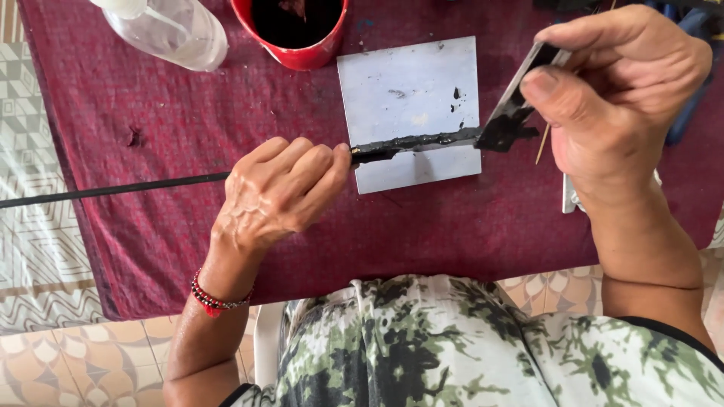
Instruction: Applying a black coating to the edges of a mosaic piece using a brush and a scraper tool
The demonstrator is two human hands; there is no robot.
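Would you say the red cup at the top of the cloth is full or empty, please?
Not empty: the upright red cup shows dark, almost black contents inside its rim. How high they reach cannot be told, since the frame cuts off the top.

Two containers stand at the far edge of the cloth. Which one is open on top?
The red cup, its mouth showing a dark inside. The clear plastic bottle beside it lies tilted and looks capped.
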